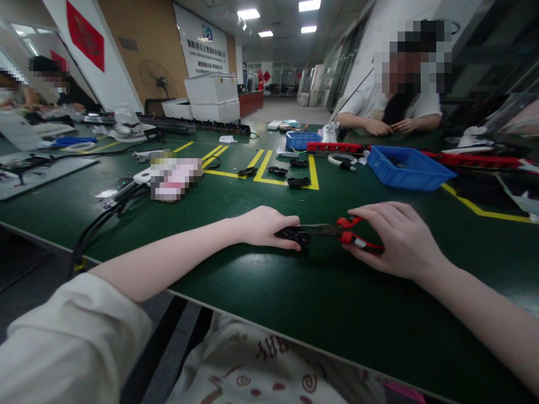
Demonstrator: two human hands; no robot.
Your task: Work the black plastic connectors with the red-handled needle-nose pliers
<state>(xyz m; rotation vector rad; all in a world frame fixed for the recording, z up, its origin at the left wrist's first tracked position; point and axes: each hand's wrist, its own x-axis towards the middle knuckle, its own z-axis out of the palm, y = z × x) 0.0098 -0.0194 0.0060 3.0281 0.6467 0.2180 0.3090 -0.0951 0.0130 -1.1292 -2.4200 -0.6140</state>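
My left hand [267,227] is closed round a small black part [295,235], pinched between thumb and fingers just above the green table. In my right hand [398,238] are red-handled pliers [347,231], their handles spread apart. The long metal jaws point left and reach the upper edge of the black part. Whether the tips grip anything on it I cannot make out. Beyond my hands, several similar black parts [298,182] lie by the yellow tape marks.
A blue bin [406,168] stands at the right, with a smaller blue bin [302,140] farther back. A blurred pink item [177,178] and black cables [90,227] lie at the left. Across the table sits a person [391,109] in a white shirt.
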